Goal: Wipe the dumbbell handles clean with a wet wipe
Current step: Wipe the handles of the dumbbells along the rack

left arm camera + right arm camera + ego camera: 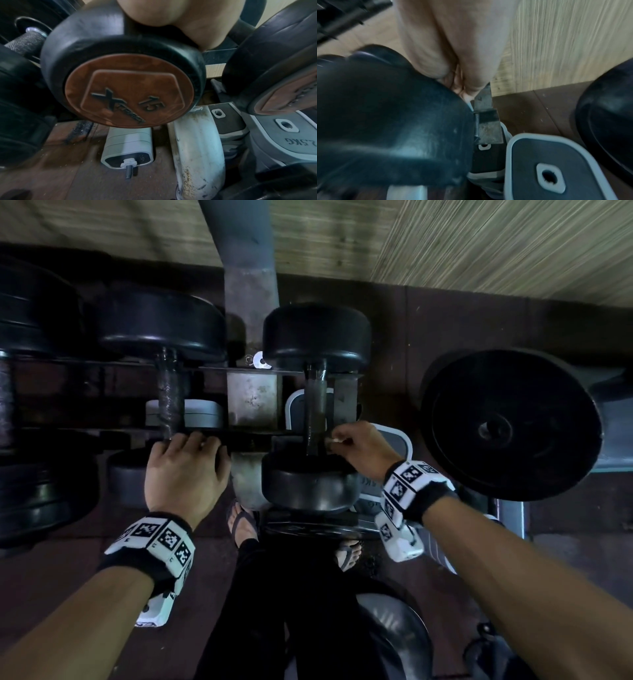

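Note:
Two black dumbbells lie across a metal rack (251,398). The right dumbbell's handle (315,412) runs between its far head (317,337) and near head (308,484). My right hand (337,440) pinches a small white wet wipe (331,441) against the near right side of that handle. In the right wrist view the hand (453,54) reaches past the near head (393,121). My left hand (191,446) lies over the near head of the left dumbbell, fingers bent over its far edge, below its rusty handle (168,395). That head's "15" cap (128,90) fills the left wrist view.
A large black weight plate (510,422) leans at the right. Grey-rimmed plates (394,436) lie under the rack. More dumbbells (37,313) crowd the left. My sandalled feet (243,522) stand close below, and a wood-panel wall (479,241) is behind.

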`<control>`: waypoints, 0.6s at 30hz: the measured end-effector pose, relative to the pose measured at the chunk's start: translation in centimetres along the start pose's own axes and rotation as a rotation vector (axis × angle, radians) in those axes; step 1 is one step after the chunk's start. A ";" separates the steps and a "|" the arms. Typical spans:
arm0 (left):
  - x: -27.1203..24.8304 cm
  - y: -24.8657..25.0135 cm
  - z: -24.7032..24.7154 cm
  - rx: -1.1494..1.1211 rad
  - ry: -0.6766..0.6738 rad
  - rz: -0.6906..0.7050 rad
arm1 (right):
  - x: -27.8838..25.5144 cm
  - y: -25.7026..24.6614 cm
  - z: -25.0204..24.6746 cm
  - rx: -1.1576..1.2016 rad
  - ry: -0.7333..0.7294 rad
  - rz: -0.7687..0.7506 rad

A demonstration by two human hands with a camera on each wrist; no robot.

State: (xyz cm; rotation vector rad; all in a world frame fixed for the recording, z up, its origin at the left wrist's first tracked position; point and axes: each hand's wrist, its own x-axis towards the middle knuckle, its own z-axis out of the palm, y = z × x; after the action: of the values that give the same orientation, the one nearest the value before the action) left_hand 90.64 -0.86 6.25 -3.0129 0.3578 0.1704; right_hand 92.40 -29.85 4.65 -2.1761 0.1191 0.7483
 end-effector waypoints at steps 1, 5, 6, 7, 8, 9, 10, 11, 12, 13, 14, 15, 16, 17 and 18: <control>0.0 0.0 0.0 0.003 0.006 -0.004 | 0.4 0.0 0.1 0.012 -0.021 0.030; 0.0 0.0 0.2 0.017 0.008 -0.007 | -0.9 0.9 -0.8 0.044 -0.005 -0.017; 0.0 0.0 0.2 0.022 0.007 -0.010 | -1.3 0.9 -1.1 0.057 -0.009 -0.029; 0.1 0.1 0.2 0.024 0.001 -0.014 | -1.7 0.6 -1.2 0.075 -0.017 -0.043; 0.1 0.1 0.2 0.024 -0.005 -0.015 | -1.7 0.3 -1.2 0.089 -0.018 -0.063; 0.1 0.2 0.2 0.023 -0.009 -0.013 | -1.7 0.0 -1.1 0.097 -0.006 -0.090; 0.1 0.2 0.2 0.024 -0.010 -0.011 | -1.7 -0.2 -0.9 0.097 0.015 -0.123; 0.1 0.2 0.2 0.024 -0.006 -0.012 | -1.7 -0.3 -0.7 0.088 0.034 -0.154; 0.1 0.2 0.2 0.022 0.001 -0.014 | -1.7 -0.4 -0.4 0.075 0.043 -0.185; 0.1 0.2 0.2 0.020 0.007 -0.016 | -1.9 -0.4 -0.2 0.053 0.044 -0.217; 0.1 0.1 0.2 0.020 0.012 -0.017 | -1.9 -0.5 -0.1 0.021 0.043 -0.256; 0.1 0.1 0.2 0.020 0.016 -0.016 | -1.9 -0.7 0.0 -0.017 0.038 -0.295; 0.1 0.1 0.2 0.019 0.019 -0.013 | -1.7 -0.9 0.0 -0.054 0.035 -0.330; 0.1 0.2 0.2 0.016 0.020 -0.009 | -1.6 -1.2 0.0 -0.089 0.041 -0.354; 0.1 0.2 0.2 0.014 0.022 -0.007 | -1.4 -1.5 0.1 -0.114 0.058 -0.365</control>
State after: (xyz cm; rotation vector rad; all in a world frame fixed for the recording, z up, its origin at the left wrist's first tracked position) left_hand 90.70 -1.03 6.00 -3.0045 0.3486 0.1343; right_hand 91.68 -28.97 6.37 -2.2415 -0.2911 0.4934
